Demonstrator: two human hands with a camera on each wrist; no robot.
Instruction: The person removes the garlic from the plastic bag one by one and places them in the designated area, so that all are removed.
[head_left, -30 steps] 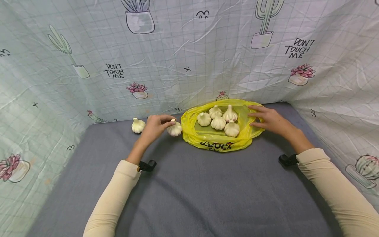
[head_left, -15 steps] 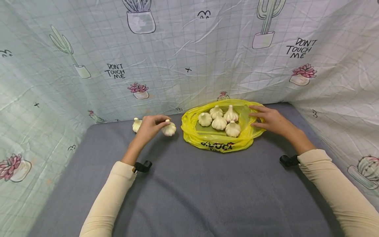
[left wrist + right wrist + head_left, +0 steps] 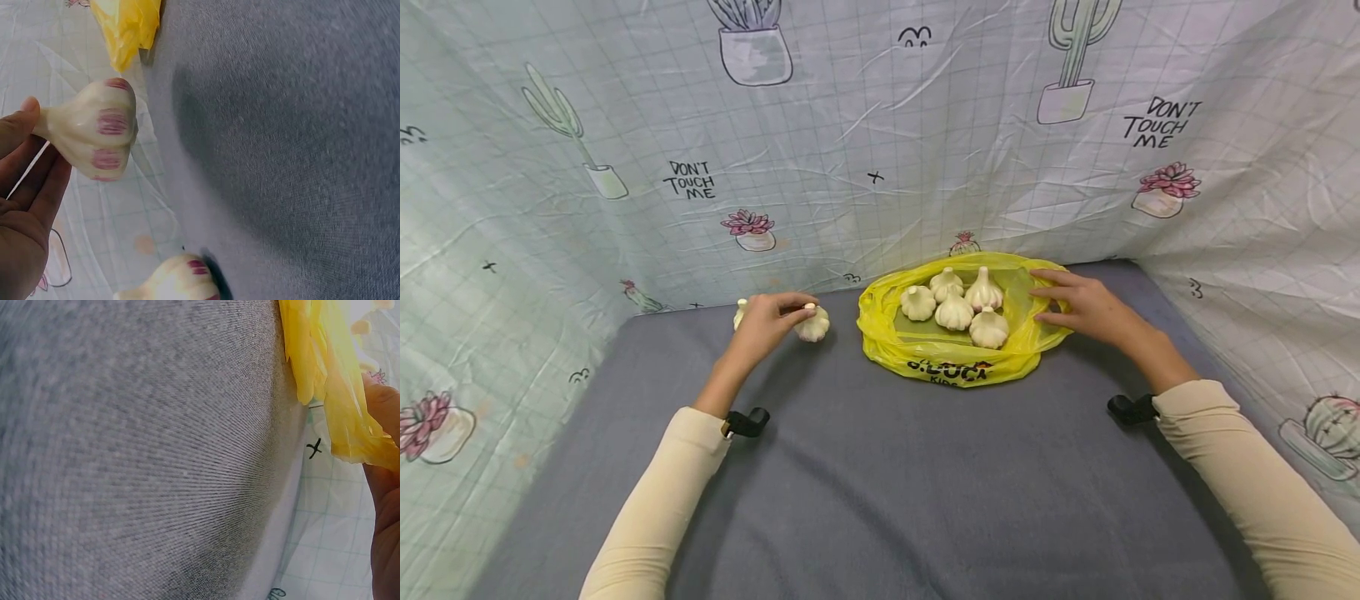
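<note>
In the head view, the left hand [image 3: 762,325] pinches a garlic bulb [image 3: 813,325], now farther from the yellow bag [image 3: 880,337], fully outside it. Between the hands, the bag holds five bulbs [image 3: 954,312]; the right hand [image 3: 1093,308] touches its rim, fingers apart. In the left wrist view, another bulb [image 3: 184,282] lies near the left hand.

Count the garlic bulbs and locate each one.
7: five bulbs in the yellow bag, one bulb in the left hand, another bulb on the table, partly behind that hand. More may be hidden.
</note>
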